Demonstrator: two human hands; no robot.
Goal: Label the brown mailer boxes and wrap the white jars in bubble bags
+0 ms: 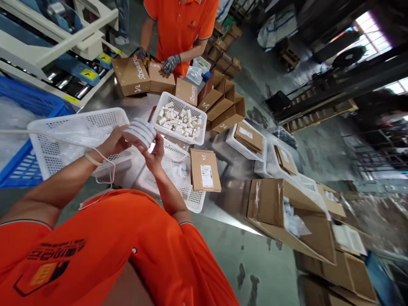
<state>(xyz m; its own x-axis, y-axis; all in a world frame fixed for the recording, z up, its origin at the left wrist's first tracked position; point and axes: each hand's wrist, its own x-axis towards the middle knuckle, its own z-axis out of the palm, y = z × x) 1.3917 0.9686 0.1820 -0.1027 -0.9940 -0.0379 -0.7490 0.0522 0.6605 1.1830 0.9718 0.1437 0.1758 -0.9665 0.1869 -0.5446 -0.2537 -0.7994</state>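
Observation:
A short stack of white round, lidded containers (139,132) is held up between both my hands, above the white baskets. My left hand (116,141) grips the stack from its left side, a pale band around the wrist. From the right and below, my right hand (154,154) closes on the same stack, fingers curled round its edge. Beneath my hands sits a white perforated basket (196,203) with clear plastic and a single white round container (182,170) in it. Left of it, another white basket (43,157) holds clear plastic bags (79,138).
A basket (155,115) of small white-and-gold pieces stands ahead. Flat cardboard (199,170) lies on the right basket's edge. Across the metal table (229,191), a co-worker's gloved hands (171,63) rest near printed boxes (132,76). An open carton (267,202) stands right; a blue crate (24,163) left.

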